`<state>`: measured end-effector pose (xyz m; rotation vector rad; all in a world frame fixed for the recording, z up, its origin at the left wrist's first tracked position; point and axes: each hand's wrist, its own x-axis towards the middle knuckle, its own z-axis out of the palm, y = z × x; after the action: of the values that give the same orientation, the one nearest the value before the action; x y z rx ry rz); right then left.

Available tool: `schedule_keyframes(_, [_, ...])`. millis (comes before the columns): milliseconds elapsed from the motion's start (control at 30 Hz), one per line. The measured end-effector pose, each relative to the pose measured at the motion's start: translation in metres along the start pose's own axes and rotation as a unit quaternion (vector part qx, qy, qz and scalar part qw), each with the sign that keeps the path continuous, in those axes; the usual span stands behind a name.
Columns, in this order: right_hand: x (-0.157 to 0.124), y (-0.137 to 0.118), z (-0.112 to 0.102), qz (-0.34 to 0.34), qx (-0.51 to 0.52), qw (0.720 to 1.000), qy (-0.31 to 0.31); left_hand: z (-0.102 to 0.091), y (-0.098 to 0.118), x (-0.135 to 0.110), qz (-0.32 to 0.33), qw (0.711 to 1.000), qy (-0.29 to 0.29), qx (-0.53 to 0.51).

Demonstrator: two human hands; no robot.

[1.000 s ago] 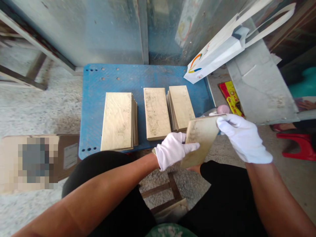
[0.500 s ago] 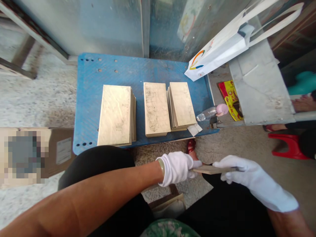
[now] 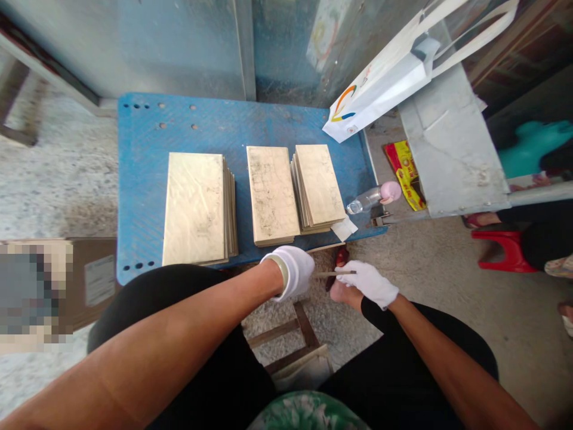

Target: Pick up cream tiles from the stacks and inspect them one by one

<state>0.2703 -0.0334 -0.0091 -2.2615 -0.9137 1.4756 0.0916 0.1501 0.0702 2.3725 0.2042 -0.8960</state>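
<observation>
Gripping one end of a thin board (image 3: 333, 274), the right hand (image 3: 367, 283) pinches it between thumb and fingers; the board spans the gap between the hands, on the person's side of the blue desk (image 3: 138, 179), with its narrow edge turned to the view, so its faces do not show; the other end meets the left hand (image 3: 293, 272), but the fingers there are turned away, and I cannot tell how they close. Both hands are gloved in white, perhaps against dirt or sharp edges; holding by the end seems to leave the broad faces free.

Just beyond the left hand stands the dark-speckled middle stack (image 3: 273, 194) of similar boards; the left stack (image 3: 194, 206) is further to that hand's left, and the right stack (image 3: 319, 185) lies ahead of the gap between the hands; such separate piles probably keep the boards in order and within reach. Ahead of the right hand a clear bottle (image 3: 367, 200) lies on its side, with a scrap of white paper (image 3: 344, 229) near it; further beyond is a white carrier bag (image 3: 376, 89); these are perhaps kept aside to leave room for the boards.
</observation>
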Motion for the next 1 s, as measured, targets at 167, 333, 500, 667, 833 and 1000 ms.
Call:
schedule_keyframes(167, [0.036,0.018,-0.002,-0.02,-0.033,0.999,0.026,-0.008,-0.01,-0.007,-0.037,0.999,0.013,-0.008])
schedule_keyframes(333, [0.052,0.018,-0.001,-0.025,-0.042,0.998,0.045,-0.007,-0.015,-0.012,-0.047,0.999,-0.002,-0.01])
schedule_keyframes(500, [0.063,0.014,0.002,-0.035,0.011,0.999,0.04,-0.004,-0.016,-0.011,-0.048,0.999,-0.01,-0.011])
schedule_keyframes(667, [0.071,0.012,0.001,-0.035,0.027,0.998,0.041,-0.004,-0.014,-0.008,-0.04,0.999,-0.01,-0.012])
schedule_keyframes(833, [0.074,0.014,-0.001,-0.043,0.0,0.998,0.041,-0.007,-0.012,-0.008,-0.046,0.999,-0.021,-0.014])
schedule_keyframes(1000, [0.075,0.017,0.002,-0.05,-0.026,0.997,0.055,-0.009,-0.01,-0.009,-0.046,0.998,-0.035,-0.011])
